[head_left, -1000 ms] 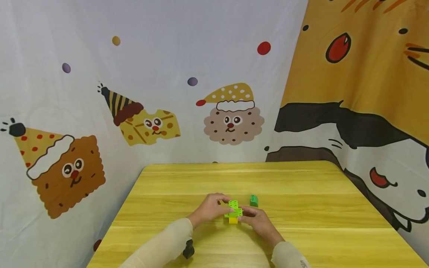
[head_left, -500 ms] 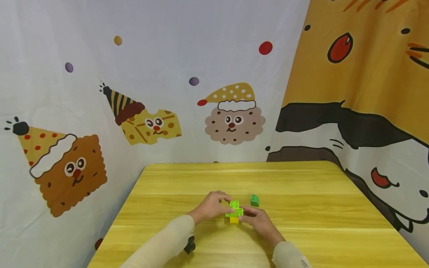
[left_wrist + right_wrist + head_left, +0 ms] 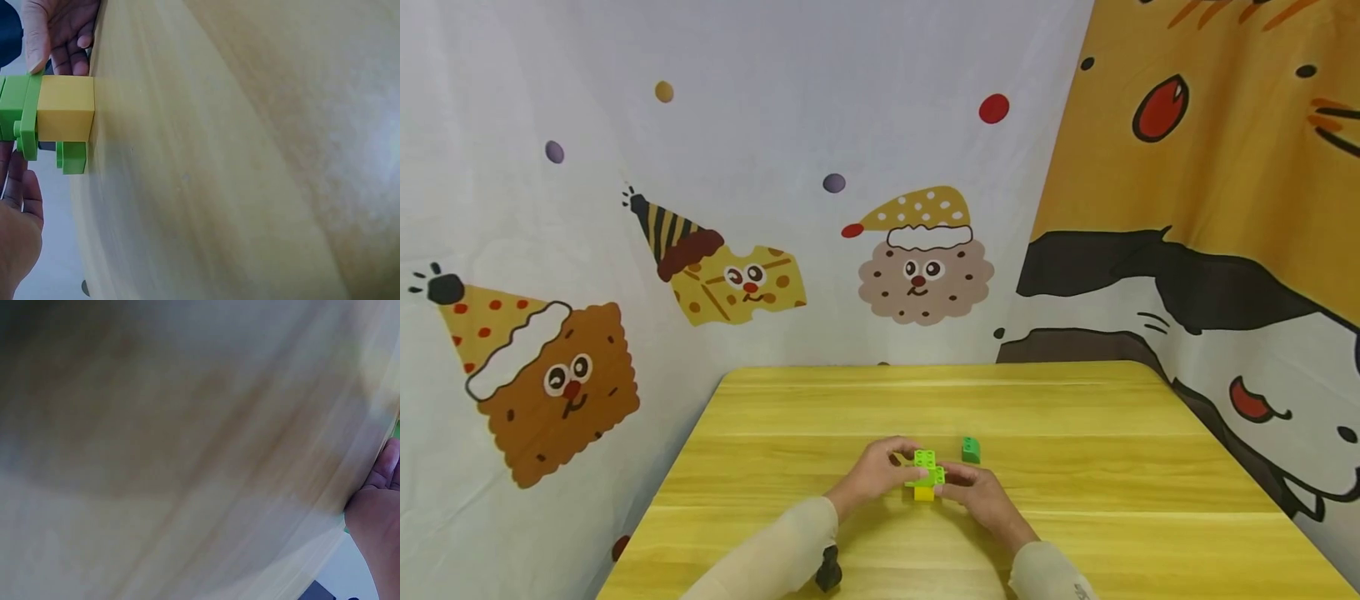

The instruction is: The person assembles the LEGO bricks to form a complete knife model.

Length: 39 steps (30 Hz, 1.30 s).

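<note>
A small stack of toy building bricks, light green bricks point(image 3: 924, 458) over a yellow brick point(image 3: 924, 493), stands upright on the wooden table. My left hand point(image 3: 880, 472) pinches its upper green part from the left, thumb in front and fingers behind. From the right, my right hand point(image 3: 977, 492) grips the wider green piece at its side between thumb and fingers. In the left wrist view the yellow brick point(image 3: 65, 109) shows at the table surface, below the green pieces point(image 3: 28, 115). The right wrist view has only part of the right hand point(image 3: 378, 500) at its edge.
A single darker green curved brick point(image 3: 971, 450) lies just beyond the right hand. Under the left forearm shows a black device point(image 3: 828, 569). A cartoon-printed curtain point(image 3: 760, 125) hangs behind the far edge of the wooden table point(image 3: 1075, 400).
The left hand and wrist have shifted very slightly, with the thumb a touch further over the green brick. The right hand and the stack hold their places.
</note>
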Each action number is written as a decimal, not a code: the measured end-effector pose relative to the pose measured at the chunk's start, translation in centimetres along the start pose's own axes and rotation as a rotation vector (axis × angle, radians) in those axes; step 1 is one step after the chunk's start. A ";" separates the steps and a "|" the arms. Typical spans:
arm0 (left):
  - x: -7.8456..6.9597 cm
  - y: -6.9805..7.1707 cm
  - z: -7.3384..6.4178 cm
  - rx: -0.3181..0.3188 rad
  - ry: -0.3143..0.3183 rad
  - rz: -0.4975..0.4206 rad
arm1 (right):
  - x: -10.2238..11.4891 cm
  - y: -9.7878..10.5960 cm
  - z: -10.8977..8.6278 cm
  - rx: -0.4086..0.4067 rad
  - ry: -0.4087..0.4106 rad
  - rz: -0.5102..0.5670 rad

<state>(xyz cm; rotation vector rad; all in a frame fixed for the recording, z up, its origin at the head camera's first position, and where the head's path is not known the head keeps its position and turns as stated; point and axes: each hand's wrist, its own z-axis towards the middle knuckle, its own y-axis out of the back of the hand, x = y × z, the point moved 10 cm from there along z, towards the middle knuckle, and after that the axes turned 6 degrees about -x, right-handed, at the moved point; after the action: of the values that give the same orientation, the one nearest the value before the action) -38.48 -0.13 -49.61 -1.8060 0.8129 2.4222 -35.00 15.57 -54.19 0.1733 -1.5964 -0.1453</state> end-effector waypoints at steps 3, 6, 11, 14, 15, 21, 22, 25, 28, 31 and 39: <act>0.0 -0.1 0.1 -0.003 -0.008 -0.016 | 0.1 0.0 0.0 0.002 0.001 -0.006; -0.1 -0.1 0.2 -0.003 -0.020 -0.017 | 0.2 -0.1 -0.1 0.007 0.005 -0.010; -0.1 -0.1 0.3 -0.005 -0.048 0.017 | 0.3 -0.1 -0.1 0.011 0.006 -0.018; -0.2 -0.1 0.4 -0.007 -0.060 0.029 | 0.3 -0.1 0.0 0.006 0.004 -0.023; -0.2 -0.1 0.4 -0.007 -0.061 0.030 | 0.3 -0.1 0.0 0.004 0.004 -0.023; -0.1 -0.1 0.5 -0.010 -0.064 0.048 | 0.2 -0.1 0.2 -0.001 0.005 -0.029; -0.1 0.0 0.5 -0.010 -0.065 0.051 | 0.1 -0.1 0.2 -0.002 0.005 -0.032; 0.2 -0.1 0.4 -0.006 -0.057 0.053 | 0.0 -0.1 0.2 -0.005 0.004 -0.038; 0.5 -0.2 0.4 0.002 -0.044 0.033 | 0.0 0.0 0.2 -0.007 0.003 -0.037; 0.8 -0.3 0.4 0.012 -0.033 0.010 | 0.0 0.0 0.3 -0.007 0.007 -0.039; 0.4 -0.4 0.1 0.013 -0.032 -0.015 | 0.0 0.0 0.3 0.002 0.014 -0.033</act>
<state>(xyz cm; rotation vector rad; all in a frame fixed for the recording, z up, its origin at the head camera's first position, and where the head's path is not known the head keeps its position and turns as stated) -38.61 0.11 -50.09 -1.7581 0.8070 2.4240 -35.27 15.52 -54.18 0.2017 -1.5801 -0.1683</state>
